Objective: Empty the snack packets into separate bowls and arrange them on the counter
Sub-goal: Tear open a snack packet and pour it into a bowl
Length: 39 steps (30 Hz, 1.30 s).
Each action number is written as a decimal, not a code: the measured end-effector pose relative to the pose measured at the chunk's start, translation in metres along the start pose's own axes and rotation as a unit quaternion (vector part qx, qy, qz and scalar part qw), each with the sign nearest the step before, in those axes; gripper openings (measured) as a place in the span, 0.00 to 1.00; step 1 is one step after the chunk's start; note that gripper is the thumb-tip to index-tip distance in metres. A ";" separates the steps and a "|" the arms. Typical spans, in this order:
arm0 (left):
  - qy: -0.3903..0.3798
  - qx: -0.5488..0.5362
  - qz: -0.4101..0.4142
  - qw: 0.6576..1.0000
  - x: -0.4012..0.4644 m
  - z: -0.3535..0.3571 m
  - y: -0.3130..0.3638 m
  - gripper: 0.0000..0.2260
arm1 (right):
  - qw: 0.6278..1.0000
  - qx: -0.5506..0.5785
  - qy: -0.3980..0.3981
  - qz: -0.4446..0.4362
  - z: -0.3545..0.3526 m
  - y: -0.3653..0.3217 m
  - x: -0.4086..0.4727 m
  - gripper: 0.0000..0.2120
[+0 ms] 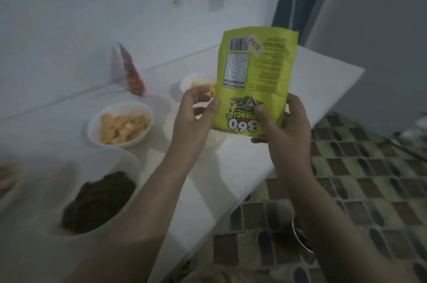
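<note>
1. Above the counter's (242, 167) right end: the packet (254, 79), yellow-green, held in the air and upside down (print inverted, "360" at the bottom edge, barcode at the top). Long axis near vertical, top leaning slightly right.
2. Its lower edge is the end in the hands. That edge sits over a white bowl (171, 124), mostly hidden behind the hands. I can't tell whether it has anything in it.
3. Right hand (286, 130): curled round the lower right corner, thumb on the printed face, fingers behind. Firm hold.
4. Left hand (194, 116): thumb tip touches the lower left edge, fingers loosely curled and spread behind it. Whether they actually pinch the film I can't tell (looks more like a light touch than a grip).
5. Both hands are at the packet. The right one carries it, so judging by that, the left is the one free to tear or pull.
6. I can't see whether the lower edge is sealed or already open. My read: the step is opening or tipping it over the hidden bowl.
7. Outward, leftwards along the counter: a bowl of pale yellow pieces (120, 124), a far bowl (198, 84) with similar pieces partly behind the left hand, and a near bowl of dark stuff (97, 199) (blurred).
8. Further back by the wall: a red packet (131, 72), standing tilted.
9. Risk, as a guess: light film, a sudden tear could scatter contents past the rim.
</note>
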State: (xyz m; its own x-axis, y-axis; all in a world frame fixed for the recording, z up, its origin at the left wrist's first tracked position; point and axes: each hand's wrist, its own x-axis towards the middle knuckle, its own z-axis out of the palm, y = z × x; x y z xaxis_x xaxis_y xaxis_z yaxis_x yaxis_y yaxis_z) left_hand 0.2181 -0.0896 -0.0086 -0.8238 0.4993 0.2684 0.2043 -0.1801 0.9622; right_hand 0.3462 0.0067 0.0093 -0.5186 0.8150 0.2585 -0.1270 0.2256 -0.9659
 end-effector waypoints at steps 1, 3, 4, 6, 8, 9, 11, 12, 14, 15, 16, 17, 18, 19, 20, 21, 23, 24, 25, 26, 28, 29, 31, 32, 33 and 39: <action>-0.024 -0.002 -0.005 1.000 0.001 0.026 -0.004 0.09 | 1.000 -0.007 0.022 0.005 -0.023 0.004 0.006 0.14; -0.069 -0.006 -0.020 0.997 0.001 0.080 -0.014 0.09 | 0.997 -0.028 0.065 0.016 -0.072 0.014 0.016 0.16; -0.090 -0.003 -0.030 0.995 -0.001 0.106 -0.020 0.08 | 0.995 -0.044 0.082 0.022 -0.096 0.020 0.020 0.16; -0.131 0.008 -0.054 0.990 -0.008 0.155 -0.034 0.07 | 0.990 -0.071 0.114 0.046 -0.144 0.039 0.027 0.16; -0.171 0.020 -0.081 0.982 -0.018 0.201 -0.055 0.07 | 0.984 -0.076 0.140 0.078 -0.190 0.061 0.032 0.18; -0.190 0.029 -0.095 0.977 -0.024 0.223 -0.067 0.06 | 0.980 -0.081 0.154 0.096 -0.211 0.074 0.034 0.20; -0.221 0.051 -0.119 0.967 -0.036 0.261 -0.092 0.05 | 0.969 -0.078 0.189 0.138 -0.253 0.101 0.034 0.22; -0.236 0.060 -0.131 0.961 -0.042 0.279 -0.105 0.04 | 0.963 -0.071 0.205 0.159 -0.271 0.115 0.034 0.24; -0.263 0.080 -0.162 0.948 -0.053 0.310 -0.132 0.05 | 0.947 -0.078 0.231 0.208 -0.306 0.148 0.031 0.27; -0.278 0.092 -0.180 0.939 -0.059 0.323 -0.146 0.06 | 0.937 -0.079 0.242 0.239 -0.321 0.166 0.028 0.27; -0.295 0.102 -0.200 0.929 -0.064 0.334 -0.161 0.05 | 0.926 -0.072 0.253 0.270 -0.334 0.184 0.025 0.27; -0.306 0.110 -0.220 0.920 -0.068 0.345 -0.177 0.03 | 0.914 -0.062 0.266 0.299 -0.346 0.204 0.021 0.25; -0.314 0.122 -0.237 0.911 -0.072 0.354 -0.193 0.02 | 0.900 -0.056 0.282 0.327 -0.357 0.224 0.016 0.24; -0.320 0.133 -0.251 0.904 -0.075 0.363 -0.211 0.03 | 0.886 -0.049 0.295 0.354 -0.365 0.243 0.012 0.25; -0.327 0.146 -0.265 0.895 -0.079 0.370 -0.229 0.04 | 0.875 -0.037 0.303 0.377 -0.372 0.262 0.007 0.25; -0.333 0.157 -0.278 0.887 -0.083 0.376 -0.248 0.04 | 0.864 -0.020 0.307 0.397 -0.380 0.283 0.002 0.23; -0.342 0.173 -0.296 0.875 -0.093 0.387 -0.286 0.03 | 0.842 0.013 0.312 0.440 -0.392 0.328 -0.009 0.17; -0.345 0.181 -0.305 0.869 -0.098 0.392 -0.306 0.03 | 0.828 0.026 0.316 0.462 -0.396 0.352 -0.015 0.15; -0.348 0.189 -0.311 0.864 -0.104 0.396 -0.327 0.02 | 0.814 0.038 0.323 0.481 -0.400 0.377 -0.021 0.15; -0.352 0.199 -0.317 0.858 -0.110 0.400 -0.350 0.03 | 0.799 0.049 0.331 0.499 -0.403 0.403 -0.026 0.16; -0.346 0.209 -0.329 0.853 -0.122 0.407 -0.400 0.05 | 0.773 0.066 0.344 0.529 -0.409 0.458 -0.034 0.16; -0.342 0.211 -0.333 0.853 -0.129 0.409 -0.427 0.05 | 0.762 0.077 0.348 0.540 -0.411 0.483 -0.037 0.13; -0.342 0.215 -0.336 0.851 -0.140 0.413 -0.481 0.04 | 0.745 0.106 0.353 0.556 -0.415 0.535 -0.038 0.05; -0.344 0.218 -0.338 0.849 -0.145 0.414 -0.506 0.04 | 0.737 0.118 0.354 0.564 -0.415 0.558 -0.038 0.04; -0.345 0.218 -0.337 0.848 -0.150 0.416 -0.530 0.04 | 0.728 0.127 0.356 0.572 -0.417 0.581 -0.037 0.06; -0.342 0.219 -0.339 0.849 -0.163 0.432 -0.612 0.05 | 0.715 0.191 0.382 0.553 -0.423 0.678 -0.028 0.14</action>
State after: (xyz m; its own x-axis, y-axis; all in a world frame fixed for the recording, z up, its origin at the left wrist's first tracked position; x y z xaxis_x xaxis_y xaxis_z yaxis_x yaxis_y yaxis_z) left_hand 0.4560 0.3056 -0.6213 -0.3612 0.7645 -0.5340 0.1067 0.6028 0.7908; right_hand 0.6322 0.3625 -0.6476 0.1149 0.4682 -0.8761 -0.2932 -0.8267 -0.4803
